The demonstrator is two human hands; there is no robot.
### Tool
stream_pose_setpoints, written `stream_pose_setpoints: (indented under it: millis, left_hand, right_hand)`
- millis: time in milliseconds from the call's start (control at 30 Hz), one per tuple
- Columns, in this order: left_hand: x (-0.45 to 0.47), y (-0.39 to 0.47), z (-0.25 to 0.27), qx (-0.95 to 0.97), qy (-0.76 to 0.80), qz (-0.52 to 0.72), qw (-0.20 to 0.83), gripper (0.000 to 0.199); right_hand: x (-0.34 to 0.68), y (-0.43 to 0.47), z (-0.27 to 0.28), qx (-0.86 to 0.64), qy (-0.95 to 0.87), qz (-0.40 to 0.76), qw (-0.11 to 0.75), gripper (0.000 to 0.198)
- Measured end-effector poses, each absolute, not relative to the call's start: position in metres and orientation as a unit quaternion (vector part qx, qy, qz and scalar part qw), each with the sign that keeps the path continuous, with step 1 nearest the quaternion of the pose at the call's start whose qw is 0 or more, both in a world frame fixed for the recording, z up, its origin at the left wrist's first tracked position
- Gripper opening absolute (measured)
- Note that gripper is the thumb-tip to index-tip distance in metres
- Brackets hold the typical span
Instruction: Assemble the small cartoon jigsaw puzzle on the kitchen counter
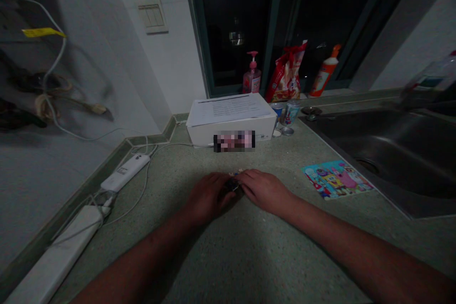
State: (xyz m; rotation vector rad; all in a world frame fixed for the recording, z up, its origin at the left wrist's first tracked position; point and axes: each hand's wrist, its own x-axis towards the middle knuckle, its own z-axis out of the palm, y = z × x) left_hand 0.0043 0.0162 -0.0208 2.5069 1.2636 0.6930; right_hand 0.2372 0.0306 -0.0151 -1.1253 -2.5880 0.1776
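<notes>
My left hand (208, 197) rests low over the counter with its fingers curled round a small dark object (233, 184). Pale and bluish bits show at the far edge of that object; most of it is hidden and its kind cannot be made out. From the other side my right hand (263, 191) closes on it, fingertips bent down and meeting those of the left. Just beyond the hands, a phone-like device with a blurred-out screen (234, 141) leans against a white box (199, 132), a cable running to its left end.
Right of my hands lies a colourful cartoon card (337, 179), beside the steel sink (392, 152). Cans (291, 113) and round lids (287, 131) stand by the box. A pump bottle (251, 78), red bag (287, 76) and orange bottle (324, 76) line the window. Power strips (125, 172) and cables edge the left.
</notes>
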Motion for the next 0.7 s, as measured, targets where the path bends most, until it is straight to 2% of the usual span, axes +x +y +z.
stream_pose_setpoints:
  millis: [167, 267, 367, 500, 700]
  left_hand:
    - [0.004, 0.019, -0.025, 0.860, 0.440, 0.231, 0.114, 0.025]
    - [0.004, 0.020, -0.027, 0.864, 0.434, 0.233, 0.109, 0.035]
    - [0.004, 0.020, -0.029, 0.869, 0.427, 0.228, 0.103, 0.046]
    - [0.004, 0.021, -0.031, 0.867, 0.439, 0.214, 0.101, 0.038]
    - [0.003, 0.023, -0.035, 0.862, 0.444, 0.227, 0.095, 0.030]
  right_hand:
    - [0.238, 0.035, -0.016, -0.418, -0.885, 0.090, 0.185, 0.028]
    - [0.239, 0.035, -0.014, -0.422, -0.877, 0.107, 0.205, 0.029]
    - [0.241, 0.032, -0.012, -0.419, -0.880, 0.108, 0.194, 0.037]
    - [0.242, 0.030, -0.015, -0.407, -0.892, 0.098, 0.171, 0.050]
    - [0.242, 0.036, -0.021, -0.395, -0.899, 0.080, 0.170, 0.034]
